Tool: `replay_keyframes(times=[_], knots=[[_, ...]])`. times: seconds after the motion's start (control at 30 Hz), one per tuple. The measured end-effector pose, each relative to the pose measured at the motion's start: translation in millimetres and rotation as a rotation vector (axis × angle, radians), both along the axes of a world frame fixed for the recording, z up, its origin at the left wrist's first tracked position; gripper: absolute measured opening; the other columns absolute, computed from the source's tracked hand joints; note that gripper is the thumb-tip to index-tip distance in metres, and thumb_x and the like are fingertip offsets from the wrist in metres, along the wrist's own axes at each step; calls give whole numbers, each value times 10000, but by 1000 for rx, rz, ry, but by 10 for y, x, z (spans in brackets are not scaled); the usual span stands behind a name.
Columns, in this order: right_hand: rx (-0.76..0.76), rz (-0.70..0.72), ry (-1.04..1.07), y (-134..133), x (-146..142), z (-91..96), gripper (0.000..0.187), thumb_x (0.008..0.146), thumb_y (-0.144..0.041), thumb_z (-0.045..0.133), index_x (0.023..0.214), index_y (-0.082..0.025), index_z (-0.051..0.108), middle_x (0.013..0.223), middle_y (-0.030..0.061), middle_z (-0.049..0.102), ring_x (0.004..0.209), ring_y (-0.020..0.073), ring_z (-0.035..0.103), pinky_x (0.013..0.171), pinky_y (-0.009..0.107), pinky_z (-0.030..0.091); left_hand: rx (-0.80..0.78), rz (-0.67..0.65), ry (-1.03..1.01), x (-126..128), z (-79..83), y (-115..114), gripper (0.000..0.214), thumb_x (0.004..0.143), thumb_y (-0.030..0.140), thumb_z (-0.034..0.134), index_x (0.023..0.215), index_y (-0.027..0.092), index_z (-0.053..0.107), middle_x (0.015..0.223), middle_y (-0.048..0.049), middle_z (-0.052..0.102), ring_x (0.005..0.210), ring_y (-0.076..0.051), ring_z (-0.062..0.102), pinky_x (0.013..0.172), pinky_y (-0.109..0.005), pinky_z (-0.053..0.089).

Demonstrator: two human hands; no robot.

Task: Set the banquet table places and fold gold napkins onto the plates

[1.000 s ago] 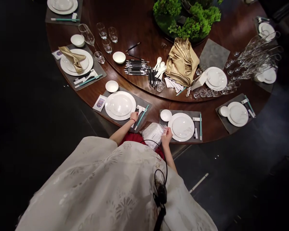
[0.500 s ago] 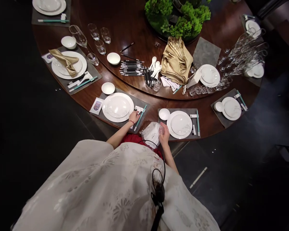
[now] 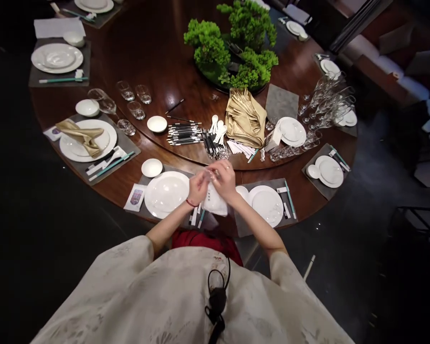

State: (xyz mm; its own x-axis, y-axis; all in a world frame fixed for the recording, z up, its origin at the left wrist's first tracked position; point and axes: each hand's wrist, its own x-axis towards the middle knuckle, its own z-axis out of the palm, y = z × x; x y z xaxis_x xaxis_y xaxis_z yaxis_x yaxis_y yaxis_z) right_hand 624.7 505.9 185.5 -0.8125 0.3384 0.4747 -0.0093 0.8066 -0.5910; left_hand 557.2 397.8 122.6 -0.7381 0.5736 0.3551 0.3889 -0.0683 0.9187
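Both my hands meet above the table edge between two place settings. My left hand point(image 3: 198, 187) and my right hand point(image 3: 225, 180) are closed on the top of a clear plastic bag point(image 3: 214, 203) holding white packets, which hangs below them. A white plate point(image 3: 166, 193) on a grey mat lies just left of my left hand. Right of my right hand sit a second white plate point(image 3: 267, 205) and a small white bowl point(image 3: 242, 191). Teal chopsticks point(image 3: 201, 218) show under my left wrist.
The round wooden table point(image 3: 157, 57) carries a turntable with black chopsticks point(image 3: 184, 134), white spoons point(image 3: 217, 128), gold napkins point(image 3: 244, 117), glasses point(image 3: 133, 98) and green plants point(image 3: 232, 43). A finished setting with a gold napkin point(image 3: 80, 136) lies left. Dark floor surrounds the table.
My left hand left the chopsticks by the left plate and rose to join my right hand on the bag. The bag came up over the table edge. The view tilted up.
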Motion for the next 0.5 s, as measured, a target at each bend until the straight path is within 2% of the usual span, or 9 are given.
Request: replay_keyframes(times=[0.1,0.17,0.23,0.27,0.3,0.37,0.43,0.5], knots=[[31,121,-50,323,-565,233,315,1013,-330,452,1280,-237,589,1161,76,615,1159,239,545,1049,433,432,88,125,101,-699,256,352,334,960,449,497,759,194,576,709,-11,606,690,-152,576,679,-278,461],[39,229,-78,702,-788,293,445,1002,-414,477,1414,-245,488,1332,73,555,1280,245,485,1120,462,382,119,185,134,-1228,395,618,363,958,489,498,774,189,586,724,-12,612,724,-152,584,703,-281,466],[20,262,-110,1235,-870,213,571,965,-495,530,1473,-253,429,1436,70,500,1353,253,438,1163,472,337,172,244,153,-1801,483,907,374,968,498,475,780,199,597,746,-21,624,745,-158,592,713,-299,470],[2,230,-133,1549,-868,117,599,948,-510,552,1474,-248,432,1454,75,495,1365,255,434,1171,465,328,196,259,168,-2093,499,1059,360,971,485,471,767,217,600,753,-30,629,742,-164,594,707,-313,470],[-18,165,-164,1882,-849,-11,594,939,-501,568,1458,-234,457,1449,86,510,1359,256,447,1170,454,330,201,258,190,-2377,493,1214,332,968,461,478,752,243,605,759,-40,635,737,-173,596,701,-329,471],[-51,-59,-258,2560,-788,-321,504,943,-408,572,1380,-159,543,1387,133,572,1301,260,506,1142,424,361,141,191,268,-2893,401,1536,257,937,390,517,725,279,609,753,-53,639,723,-195,595,707,-360,477],[-69,-351,-409,3179,-740,-633,405,949,-279,534,1292,-78,606,1293,181,631,1218,264,564,1092,393,400,-2,1,391,-3291,197,1872,206,876,325,566,678,270,587,697,-48,612,695,-210,581,743,-378,494],[-58,-586,-554,3677,-735,-891,375,945,-188,495,1264,-36,620,1247,208,650,1161,259,592,1046,364,419,-176,-258,502,-3537,-107,2189,233,827,299,591,611,250,519,614,-26,543,648,-202,548,797,-383,511]])
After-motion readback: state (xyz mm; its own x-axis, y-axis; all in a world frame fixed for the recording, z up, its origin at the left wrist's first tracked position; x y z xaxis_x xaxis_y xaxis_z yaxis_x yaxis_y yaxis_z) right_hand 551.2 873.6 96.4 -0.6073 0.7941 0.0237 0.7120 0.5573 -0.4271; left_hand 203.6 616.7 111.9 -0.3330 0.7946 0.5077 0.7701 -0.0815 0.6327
